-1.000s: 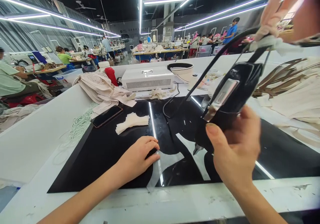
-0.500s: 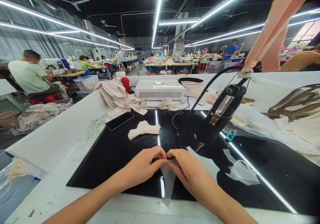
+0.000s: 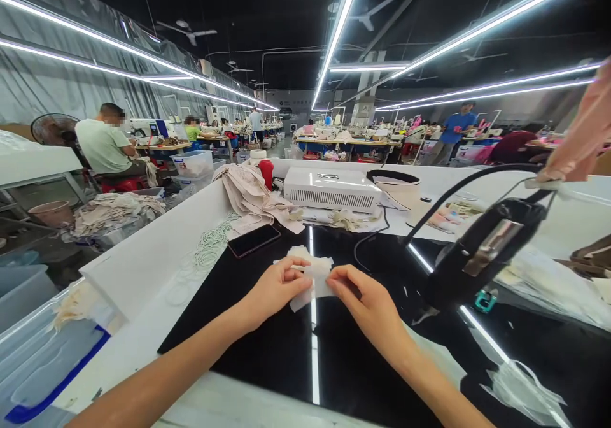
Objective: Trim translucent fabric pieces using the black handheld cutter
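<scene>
My left hand (image 3: 274,291) is closed, its thumb and fingers pinching the left side of a thin, see-through whitish fabric piece (image 3: 319,284). At that piece's right edge, my right hand (image 3: 367,291) has thumb and fingertips pinched together. The thin piece lies over or just above a small stack of cream fabric pieces (image 3: 298,253); whether they touch, I cannot tell. Beneath everything is a glossy black board (image 3: 258,364). Under my right forearm, a pale cut piece (image 3: 442,355) is partly hidden.
A black hand-held tool (image 3: 482,256) hangs at right by pink cloth (image 3: 580,132). Nearby lie a teal clip-like object (image 3: 485,300) and clear scraps (image 3: 525,386). Farther back are a phone (image 3: 254,241), beige fabric (image 3: 251,192) and a white vented box (image 3: 331,189). A co-worker (image 3: 102,141) sits left.
Both my hands have moved away from the near edge, carrying the thin piece to the cream stack. The camera view has shifted, so the surroundings sit farther right and somewhat lower.
</scene>
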Demonstrator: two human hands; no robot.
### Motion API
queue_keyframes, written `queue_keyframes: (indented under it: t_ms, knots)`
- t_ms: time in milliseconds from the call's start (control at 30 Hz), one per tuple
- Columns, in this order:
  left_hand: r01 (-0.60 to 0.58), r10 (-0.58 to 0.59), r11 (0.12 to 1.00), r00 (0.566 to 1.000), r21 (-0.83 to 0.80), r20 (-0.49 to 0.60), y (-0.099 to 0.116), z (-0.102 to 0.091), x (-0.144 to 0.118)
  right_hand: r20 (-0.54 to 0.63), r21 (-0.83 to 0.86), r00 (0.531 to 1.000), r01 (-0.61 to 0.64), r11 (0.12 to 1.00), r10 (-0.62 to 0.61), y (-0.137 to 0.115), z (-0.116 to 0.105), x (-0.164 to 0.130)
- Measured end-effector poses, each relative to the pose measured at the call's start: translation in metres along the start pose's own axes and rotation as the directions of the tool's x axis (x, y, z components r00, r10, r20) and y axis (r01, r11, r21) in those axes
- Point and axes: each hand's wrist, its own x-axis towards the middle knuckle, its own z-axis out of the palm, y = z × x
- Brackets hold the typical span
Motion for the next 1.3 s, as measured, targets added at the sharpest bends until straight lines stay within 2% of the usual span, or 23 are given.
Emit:
queue_keyframes:
  t_ms: [167, 333, 467, 600, 733, 867, 1000, 1167, 1300]
  knots:
    - [-0.043, 0.072, 0.981, 0.986, 0.190, -0.149, 0.005, -0.017, 0.032, -0.047, -0.093, 0.999, -0.008, 0.996, 0.003, 0.024, 0.016, 0.040]
    - [-0.013, 0.159, 0.857, 0.958, 0.515, -0.241, 0.008, -0.027, 0.051, -0.022, -0.239, 0.999, -0.030, 0.971, 0.025, 0.046, 0.032, 0.065]
    - [0.029, 0.177, 0.717, 0.959, 0.697, -0.222, 0.002, -0.026, 0.052, 0.006, -0.351, 0.999, -0.039, 0.936, 0.044, 0.057, 0.039, 0.069]
    - [0.049, 0.167, 0.609, 0.968, 0.792, -0.188, -0.006, -0.024, 0.052, 0.035, -0.426, 0.999, -0.021, 0.904, 0.040, 0.062, 0.043, 0.066]
    - [0.047, 0.161, 0.541, 0.974, 0.840, -0.158, -0.011, -0.025, 0.054, 0.041, -0.456, 0.999, -0.001, 0.890, 0.022, 0.066, 0.048, 0.063]
    - [0.022, 0.194, 0.504, 0.971, 0.863, -0.138, -0.015, -0.026, 0.054, -0.016, -0.445, 1.000, 0.000, 0.896, -0.008, 0.060, 0.050, 0.060]
    - [-0.020, 0.275, 0.504, 0.952, 0.864, -0.138, -0.018, -0.032, 0.052, -0.031, -0.392, 0.995, 0.073, 0.917, -0.093, 0.028, 0.036, 0.042]
    - [-0.116, 0.398, 0.532, 0.909, 0.839, -0.126, -0.016, -0.041, 0.051, 0.086, -0.300, 0.980, 0.199, 0.933, -0.181, -0.020, 0.003, -0.018]
    - [-0.224, 0.440, 0.557, 0.897, 0.800, -0.055, -0.009, -0.034, 0.044, 0.139, -0.299, 0.979, 0.184, 0.936, -0.148, -0.024, -0.032, -0.075]
